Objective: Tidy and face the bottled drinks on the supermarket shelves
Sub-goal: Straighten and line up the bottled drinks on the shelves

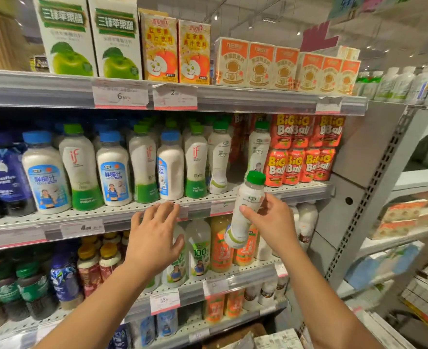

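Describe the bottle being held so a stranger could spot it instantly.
Find the middle shelf of white bottles. In front of its right end, the right hand grips a white bottle with a green cap. It alone is off the shelf, tilted.

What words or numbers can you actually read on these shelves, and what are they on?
"BiG Ball": red cans.
"if": green-capped bottles.
"鲜椰汁": blue-capped bottles.
"100": bottle one shelf down.
"6": top-shelf price tag.
"15": lower price tag.
Held bottle: label unreadable.

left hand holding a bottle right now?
No, the left hand is spread open in front of the shelf edge, holding nothing; only the right hand grips the green-capped bottle.
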Action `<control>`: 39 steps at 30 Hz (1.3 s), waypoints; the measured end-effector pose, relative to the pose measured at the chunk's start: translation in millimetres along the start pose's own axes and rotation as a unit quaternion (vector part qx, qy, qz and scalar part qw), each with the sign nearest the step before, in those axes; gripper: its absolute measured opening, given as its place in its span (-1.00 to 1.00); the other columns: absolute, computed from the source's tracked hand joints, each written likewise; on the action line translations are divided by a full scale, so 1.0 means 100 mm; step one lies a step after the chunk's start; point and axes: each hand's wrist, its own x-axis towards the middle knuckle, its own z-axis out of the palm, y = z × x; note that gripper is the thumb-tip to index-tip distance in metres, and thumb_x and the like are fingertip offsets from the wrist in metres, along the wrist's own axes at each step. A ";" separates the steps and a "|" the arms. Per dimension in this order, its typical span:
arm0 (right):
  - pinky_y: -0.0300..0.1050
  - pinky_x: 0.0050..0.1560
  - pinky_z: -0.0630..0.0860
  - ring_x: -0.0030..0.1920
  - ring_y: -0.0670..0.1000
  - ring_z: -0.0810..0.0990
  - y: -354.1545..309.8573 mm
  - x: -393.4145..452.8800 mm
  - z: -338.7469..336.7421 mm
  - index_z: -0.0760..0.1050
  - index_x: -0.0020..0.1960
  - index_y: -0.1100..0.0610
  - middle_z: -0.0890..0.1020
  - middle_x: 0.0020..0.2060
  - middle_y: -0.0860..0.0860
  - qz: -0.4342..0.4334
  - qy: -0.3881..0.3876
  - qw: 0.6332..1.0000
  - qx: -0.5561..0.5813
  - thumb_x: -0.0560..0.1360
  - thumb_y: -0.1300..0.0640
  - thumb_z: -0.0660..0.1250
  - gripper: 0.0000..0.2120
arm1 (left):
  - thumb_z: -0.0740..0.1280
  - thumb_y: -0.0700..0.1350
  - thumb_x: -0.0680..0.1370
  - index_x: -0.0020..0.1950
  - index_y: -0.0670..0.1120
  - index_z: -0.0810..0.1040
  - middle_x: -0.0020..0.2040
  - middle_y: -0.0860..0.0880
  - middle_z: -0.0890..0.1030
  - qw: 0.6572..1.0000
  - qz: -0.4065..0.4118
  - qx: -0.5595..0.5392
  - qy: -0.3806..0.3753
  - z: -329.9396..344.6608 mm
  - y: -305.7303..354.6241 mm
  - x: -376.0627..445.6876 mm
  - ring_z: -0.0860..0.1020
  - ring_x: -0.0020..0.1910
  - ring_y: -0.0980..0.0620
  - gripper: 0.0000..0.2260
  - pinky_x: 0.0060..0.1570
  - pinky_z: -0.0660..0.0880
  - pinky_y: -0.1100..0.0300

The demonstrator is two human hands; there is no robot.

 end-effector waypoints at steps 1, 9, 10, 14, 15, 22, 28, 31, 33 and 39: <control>-0.05 0.02 0.64 -0.06 -0.21 0.67 -0.06 0.08 -0.05 0.62 0.07 -0.10 0.72 -0.10 -0.19 -0.011 0.017 1.000 -0.007 0.41 -0.09 0.56 -0.73 | 0.22 0.29 0.48 0.52 0.04 0.33 0.42 0.04 0.42 1.000 -0.004 0.000 0.001 0.00 0.01 0.01 0.41 0.36 -0.07 -0.34 0.30 0.36 -0.15; -0.03 0.03 0.53 0.03 -0.02 0.62 -0.41 0.82 -0.25 0.53 0.18 -0.03 0.64 -0.01 -0.15 -0.074 0.090 0.992 -0.058 0.49 -0.14 0.48 -0.66 | 0.22 0.30 0.43 0.48 0.04 0.42 0.36 0.04 0.47 1.000 -0.016 -0.007 0.007 -0.02 0.06 0.02 0.44 0.31 -0.06 -0.33 0.29 0.37 -0.18; 0.00 0.05 0.54 0.06 0.01 0.62 -0.41 0.89 -0.23 0.53 0.21 -0.02 0.66 0.03 -0.12 -0.079 0.081 0.991 -0.070 0.49 -0.16 0.47 -0.63 | 0.22 0.30 0.43 0.49 0.04 0.42 0.36 0.04 0.47 1.000 -0.018 -0.006 0.005 -0.03 0.07 0.02 0.44 0.31 -0.06 -0.33 0.29 0.37 -0.18; 0.01 0.04 0.55 0.11 0.11 0.63 -0.37 1.10 -0.09 0.44 0.30 0.02 0.66 0.12 0.00 -0.078 0.044 0.990 -0.107 0.52 -0.18 0.43 -0.54 | 0.25 0.29 0.41 0.47 0.04 0.44 0.33 0.04 0.48 1.000 -0.023 -0.006 0.011 -0.02 0.08 0.03 0.45 0.29 -0.06 -0.34 0.28 0.39 -0.17; 0.03 0.04 0.56 0.11 0.13 0.63 -0.37 1.13 -0.05 0.40 0.33 0.01 0.66 0.12 0.02 -0.078 0.043 0.990 -0.108 0.52 -0.18 0.43 -0.51 | 0.26 0.28 0.41 0.46 0.04 0.45 0.33 0.04 0.48 1.000 -0.024 -0.006 0.014 -0.02 0.08 0.04 0.46 0.28 -0.06 -0.34 0.28 0.39 -0.17; 0.05 -0.03 0.55 0.06 0.22 0.61 -0.35 1.22 0.08 0.31 0.33 0.07 0.65 0.03 0.11 -0.095 0.058 0.984 -0.136 0.53 -0.20 0.42 -0.44 | 0.21 0.28 0.43 0.47 0.09 0.42 0.35 0.09 0.44 0.999 -0.029 -0.011 0.007 -0.03 0.08 0.04 0.43 0.29 -0.02 -0.36 0.31 0.34 -0.10; 0.00 -0.10 0.56 -0.03 0.08 0.65 0.03 0.89 0.13 0.38 0.28 0.02 0.67 -0.06 -0.07 -0.058 0.084 0.981 -0.166 0.44 -0.34 0.42 -0.39 | 0.21 0.29 0.43 0.48 0.09 0.41 0.35 0.09 0.44 0.999 -0.034 -0.010 0.002 -0.04 0.08 0.04 0.42 0.29 -0.01 -0.36 0.32 0.35 -0.11; -0.05 -0.12 0.51 0.00 0.06 0.63 0.22 0.70 0.24 0.40 0.13 -0.03 0.67 -0.03 -0.09 -0.031 0.070 0.976 -0.205 0.42 -0.41 0.40 -0.47 | 0.21 0.30 0.44 0.49 0.10 0.40 0.35 0.10 0.43 0.999 -0.034 -0.007 0.000 -0.03 0.09 0.04 0.41 0.30 0.00 -0.35 0.33 0.33 -0.10; -0.07 -0.18 0.44 -0.02 0.06 0.63 0.26 0.69 0.32 0.40 0.05 -0.05 0.66 -0.04 -0.09 -0.031 0.069 0.972 -0.222 0.43 -0.42 0.38 -0.51 | 0.21 0.30 0.44 0.49 0.10 0.40 0.35 0.10 0.43 0.999 -0.036 -0.004 0.000 -0.02 0.09 0.04 0.41 0.30 0.00 -0.36 0.33 0.32 -0.09; -0.05 -0.16 0.45 -0.02 0.05 0.64 0.25 0.80 0.38 0.49 0.01 -0.07 0.67 -0.08 -0.09 -0.023 0.073 0.965 -0.249 0.50 -0.34 0.37 -0.64 | 0.21 0.30 0.43 0.47 0.10 0.42 0.35 0.10 0.44 0.999 -0.040 -0.001 -0.004 -0.04 0.11 0.05 0.42 0.29 0.00 -0.36 0.32 0.35 -0.10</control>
